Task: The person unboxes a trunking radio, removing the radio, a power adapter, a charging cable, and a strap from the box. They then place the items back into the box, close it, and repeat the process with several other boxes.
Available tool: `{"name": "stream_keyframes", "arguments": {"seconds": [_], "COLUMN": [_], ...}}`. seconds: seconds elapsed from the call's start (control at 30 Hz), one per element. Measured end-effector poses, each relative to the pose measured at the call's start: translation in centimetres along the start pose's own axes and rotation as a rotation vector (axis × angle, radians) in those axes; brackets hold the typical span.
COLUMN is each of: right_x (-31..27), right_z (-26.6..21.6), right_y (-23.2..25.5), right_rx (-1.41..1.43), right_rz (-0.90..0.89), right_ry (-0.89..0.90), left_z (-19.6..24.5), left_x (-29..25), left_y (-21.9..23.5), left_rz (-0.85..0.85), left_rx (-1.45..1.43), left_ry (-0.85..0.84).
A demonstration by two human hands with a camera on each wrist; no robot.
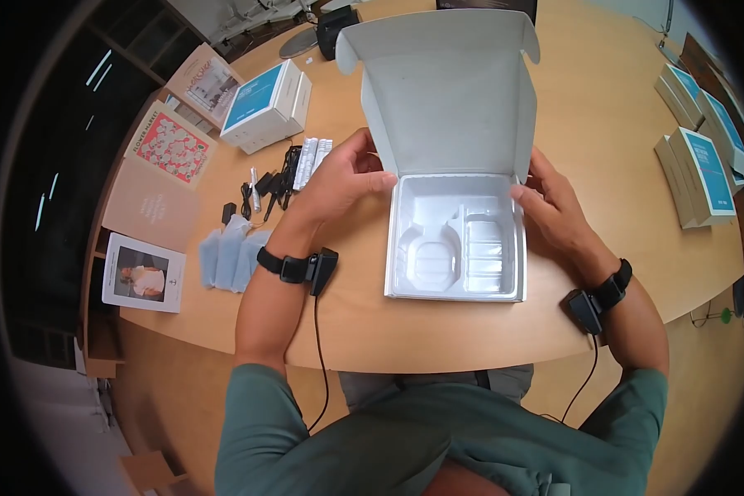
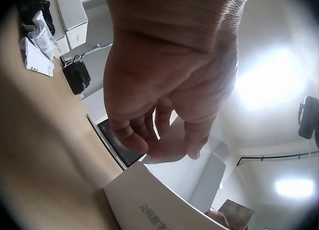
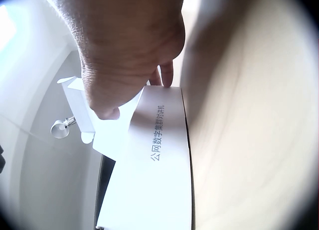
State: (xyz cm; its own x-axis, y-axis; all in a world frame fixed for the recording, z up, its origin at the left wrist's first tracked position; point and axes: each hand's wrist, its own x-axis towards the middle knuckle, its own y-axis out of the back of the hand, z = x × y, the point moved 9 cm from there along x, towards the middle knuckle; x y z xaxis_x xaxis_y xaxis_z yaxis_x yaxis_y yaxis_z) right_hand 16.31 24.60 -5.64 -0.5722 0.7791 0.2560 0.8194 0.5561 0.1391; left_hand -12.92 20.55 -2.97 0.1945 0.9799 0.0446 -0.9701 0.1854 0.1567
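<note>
A white cardboard box [image 1: 456, 295] sits on the table before me, its lid [image 1: 450, 99] raised at the far side. Inside lies a shiny white moulded tray [image 1: 433, 258] with several hollows. At the box's far left corner, my left hand [image 1: 345, 178] has its thumb by the rim and its bent fingers behind the lid's edge. My right hand [image 1: 556, 207] grips the far right corner, thumb at the rim and fingers along the outer side. In the right wrist view, dark printed characters run along the box's side wall [image 3: 154, 140].
To the left lie frosted pouches [image 1: 236, 255], black cables [image 1: 285, 178] and white wrapped pieces [image 1: 308, 161]. Blue-and-white boxes [image 1: 264, 103] stand behind them, beside upright books [image 1: 174, 142]. More such boxes [image 1: 698, 174] stand at the right edge of the wooden table [image 1: 612, 107].
</note>
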Motion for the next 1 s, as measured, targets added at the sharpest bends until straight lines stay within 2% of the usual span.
{"name": "stream_keyframes", "arguments": {"seconds": [0.17,0.23,0.27,0.33,0.43,0.47,0.53,0.63,0.77,0.83,0.87,0.93,0.97,1.0], "right_x": [-0.1,-0.2,-0.3,-0.6,-0.6,-0.6,-0.7,-0.8,-1.0,-1.4,-1.5,-1.8,-1.6,-0.9], "right_z": [-0.8,-0.6,-0.8,-0.4,-0.2,-0.3,-0.6,-0.9,-1.7,-2.8,-3.2,-3.8,-3.1,-3.0], "right_y": [-0.1,0.0,0.2,0.3,0.3,0.3,0.3,0.5,-0.4,-0.4,-0.5,-0.4,0.1,-0.1], "right_rx": [0.048,-0.031,-0.035,-0.021,-0.013,-0.014,-0.076,-0.126,-0.096,-0.088,-0.088,-0.1,-0.099,-0.081], "right_rz": [-0.064,-0.131,-0.132,-0.131,-0.128,-0.127,-0.146,-0.227,-0.234,-0.109,-0.108,-0.094,-0.092,-0.174], "right_ry": [-0.009,-0.024,-0.024,-0.128,-0.173,-0.174,-0.17,-0.143,-0.221,-0.247,-0.248,-0.228,-0.23,-0.145], "left_z": [1.3,0.8,0.8,0.9,1.2,1.3,2.7,2.6,1.7,3.8,3.4,4.8,4.3,4.5], "left_x": [-1.1,-1.4,-1.5,-1.9,-2.2,-2.3,-2.5,-2.7,-2.8,-3.3,-3.4,-4.3,-4.3,-4.4], "left_y": [-0.3,0.0,-0.1,-0.6,-0.6,-0.8,-1.0,-1.1,-0.9,-2.1,-1.8,-2.6,-2.4,-2.7], "left_rz": [-0.01,-0.036,-0.035,-0.054,-0.065,-0.066,-0.029,-0.054,-0.061,-0.036,-0.038,-0.05,-0.115,-0.178], "left_rx": [0.008,0.195,0.192,0.218,0.297,0.296,0.463,0.616,0.674,0.772,0.771,0.862,0.753,0.642], "left_ry": [0.044,0.132,0.129,0.108,0.154,0.153,0.013,-0.022,0.069,-0.351,-0.35,-0.461,-0.322,-0.183]}}
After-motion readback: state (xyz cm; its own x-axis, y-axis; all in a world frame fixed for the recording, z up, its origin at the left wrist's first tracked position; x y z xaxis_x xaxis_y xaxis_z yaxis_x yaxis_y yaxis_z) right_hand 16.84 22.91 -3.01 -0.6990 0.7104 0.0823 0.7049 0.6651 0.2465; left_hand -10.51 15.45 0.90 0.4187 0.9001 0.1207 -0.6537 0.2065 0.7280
